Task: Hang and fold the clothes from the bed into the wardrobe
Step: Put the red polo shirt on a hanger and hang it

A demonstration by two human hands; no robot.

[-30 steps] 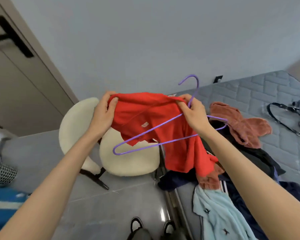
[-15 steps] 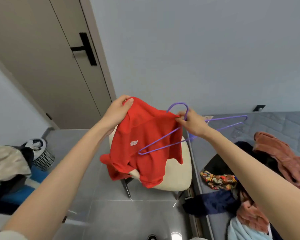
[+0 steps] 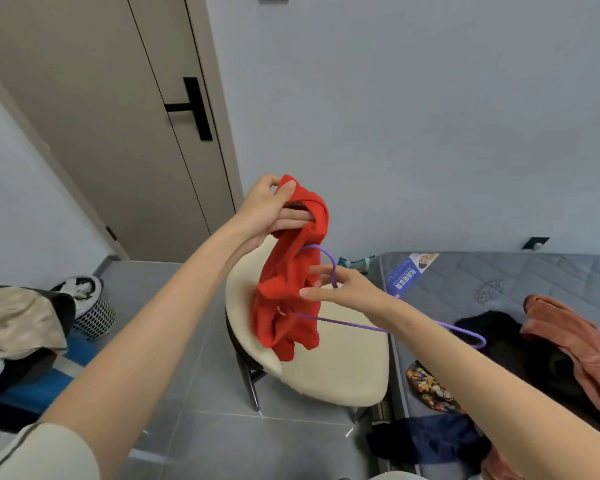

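Head view: the bed, right of and below both grips, carries the other clothes. A cream chair stands beneath them. The red top hangs from the left hand, its grip closed on the collar and raised, likely so the cloth drops free. Just below, the right hand holds the purple hanger by its neck. One arm of the hanger is inside the top, probably to seat a shoulder.

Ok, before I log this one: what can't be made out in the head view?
The purple hanger: left end hidden by the red garment that the left hand grips.
The right hand: its hold on the hanger is hidden behind its own palm.
The rust garment on the bed: cut off by the right edge.
The wardrobe: not in the head view.
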